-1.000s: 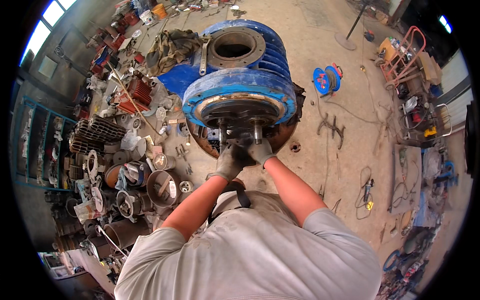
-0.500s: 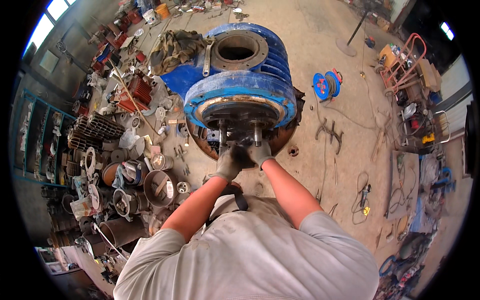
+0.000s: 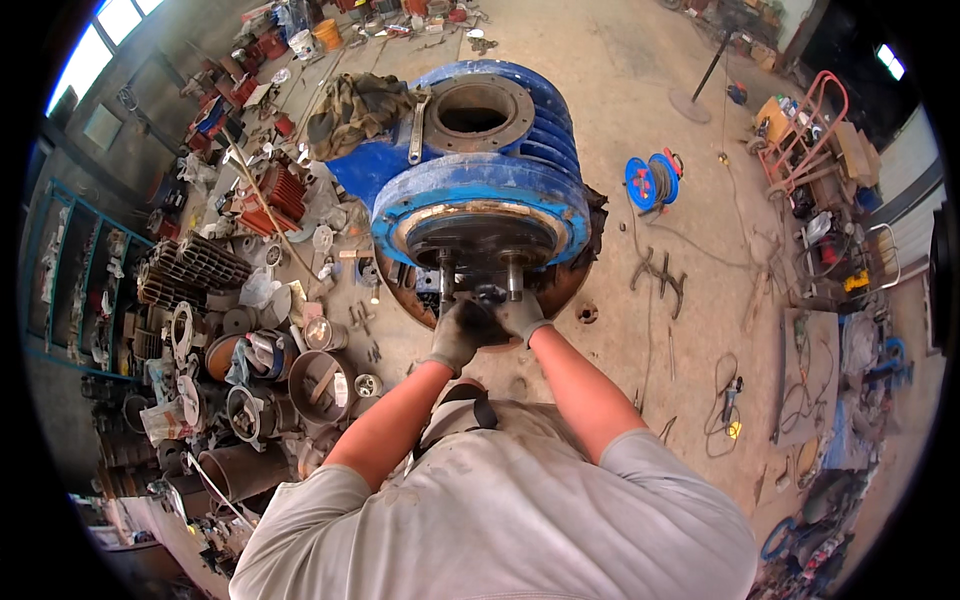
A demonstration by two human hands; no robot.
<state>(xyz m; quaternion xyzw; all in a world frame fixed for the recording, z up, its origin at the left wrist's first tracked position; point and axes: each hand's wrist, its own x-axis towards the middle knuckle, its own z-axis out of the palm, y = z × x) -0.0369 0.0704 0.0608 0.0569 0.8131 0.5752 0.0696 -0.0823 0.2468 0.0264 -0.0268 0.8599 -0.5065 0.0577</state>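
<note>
A large blue pump-like casing [image 3: 480, 172] stands before me, its round flanged face toward me and a round opening on top. Two bare metal rods [image 3: 514, 275] stick out from the dark, greasy face under its rim. Below the left rod, my left hand [image 3: 457, 332], in a grey glove stained black, is closed with its fingers curled inward. My gloved right hand [image 3: 520, 316] is closed close beside it, just under the right rod. A dark part lies between the hands; what they grip there is hidden. An adjustable wrench [image 3: 417, 130] rests on the casing beside the top opening.
A camouflage cloth [image 3: 362, 112] is draped over the casing's left side. Metal parts and a wide open cylinder [image 3: 322, 385] crowd the floor at left. To the right are a blue cable reel [image 3: 652, 181], loose cables, a corded power tool [image 3: 733, 392] and a red hand truck [image 3: 815, 130].
The view has shifted slightly, so the casing sits a little lower in the picture. My hands stay together beneath the rods, with the left wrist slightly turned.
</note>
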